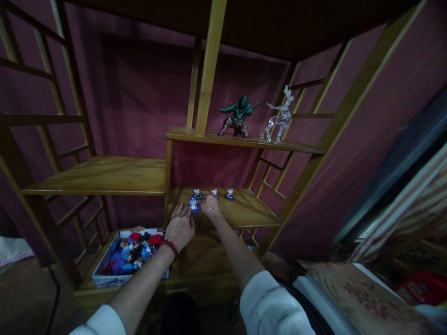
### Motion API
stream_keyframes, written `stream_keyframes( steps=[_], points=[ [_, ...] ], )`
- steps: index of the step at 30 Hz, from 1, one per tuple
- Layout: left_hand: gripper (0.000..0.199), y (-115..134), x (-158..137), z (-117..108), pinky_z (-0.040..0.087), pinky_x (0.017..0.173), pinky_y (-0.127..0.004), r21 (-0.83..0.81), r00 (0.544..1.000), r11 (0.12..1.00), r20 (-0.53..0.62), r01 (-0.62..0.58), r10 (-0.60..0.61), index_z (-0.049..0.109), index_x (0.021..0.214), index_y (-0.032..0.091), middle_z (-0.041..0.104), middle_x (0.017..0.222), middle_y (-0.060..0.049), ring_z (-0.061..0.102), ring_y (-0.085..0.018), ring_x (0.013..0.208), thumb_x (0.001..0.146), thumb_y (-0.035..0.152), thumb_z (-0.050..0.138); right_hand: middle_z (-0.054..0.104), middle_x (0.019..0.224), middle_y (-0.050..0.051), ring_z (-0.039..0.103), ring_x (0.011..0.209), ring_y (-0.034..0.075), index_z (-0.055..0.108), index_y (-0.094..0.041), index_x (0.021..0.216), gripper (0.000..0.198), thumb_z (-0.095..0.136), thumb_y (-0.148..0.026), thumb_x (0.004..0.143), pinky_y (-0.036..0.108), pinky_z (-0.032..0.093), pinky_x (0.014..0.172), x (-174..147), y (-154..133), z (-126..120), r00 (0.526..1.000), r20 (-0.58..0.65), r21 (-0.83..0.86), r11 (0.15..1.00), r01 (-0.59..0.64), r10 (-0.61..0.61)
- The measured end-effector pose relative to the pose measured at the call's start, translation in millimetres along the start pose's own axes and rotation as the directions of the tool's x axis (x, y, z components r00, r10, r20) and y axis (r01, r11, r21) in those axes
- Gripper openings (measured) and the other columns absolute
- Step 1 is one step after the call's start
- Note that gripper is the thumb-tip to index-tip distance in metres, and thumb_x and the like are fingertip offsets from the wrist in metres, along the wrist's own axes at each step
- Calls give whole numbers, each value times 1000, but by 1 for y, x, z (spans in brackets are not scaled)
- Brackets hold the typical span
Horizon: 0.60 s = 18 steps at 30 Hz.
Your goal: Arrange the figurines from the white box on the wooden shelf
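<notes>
A: What do you see?
B: My left hand (180, 229), beside a small purple-and-white, round-based figurine (193, 204) on the yellow-brown wooden shelf (249, 212); my right hand (210, 204) just past it
A: Gripping?
B: I can't tell for either; three small white-topped, dark-based figurines (229, 195) stand beyond

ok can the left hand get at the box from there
Likely yes: the box sits lower and to the left of the left hand, its top open, with nothing visible between them.
</notes>
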<state>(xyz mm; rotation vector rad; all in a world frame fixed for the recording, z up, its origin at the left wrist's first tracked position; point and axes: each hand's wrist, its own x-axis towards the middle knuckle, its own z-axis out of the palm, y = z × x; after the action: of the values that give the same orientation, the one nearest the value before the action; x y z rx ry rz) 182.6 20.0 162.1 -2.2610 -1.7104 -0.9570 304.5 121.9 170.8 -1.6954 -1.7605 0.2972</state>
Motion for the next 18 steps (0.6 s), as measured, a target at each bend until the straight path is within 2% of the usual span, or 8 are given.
stream_keyframes(
  steps=[8,18],
  points=[
    [37,0,0,1,28,100,-36,24,1000,1000,-2,8,-8,54,109,9,56,115,-11,38,-22,118,77,20,38,65,87,5,59,77,14,60,-18,98,33,61,-17,65,21,43,69,8,0,-1,999,11,-34,998,44,-43],
    [39,1,0,1,29,99,-37,11,1000,1000,-7,4,-4,54,111,8,56,114,-12,39,-23,117,77,20,38,64,81,3,57,72,13,62,-18,91,26,61,-18,65,20,42,66,22,7,10,995,3,-65,992,104,-104]
  ],
)
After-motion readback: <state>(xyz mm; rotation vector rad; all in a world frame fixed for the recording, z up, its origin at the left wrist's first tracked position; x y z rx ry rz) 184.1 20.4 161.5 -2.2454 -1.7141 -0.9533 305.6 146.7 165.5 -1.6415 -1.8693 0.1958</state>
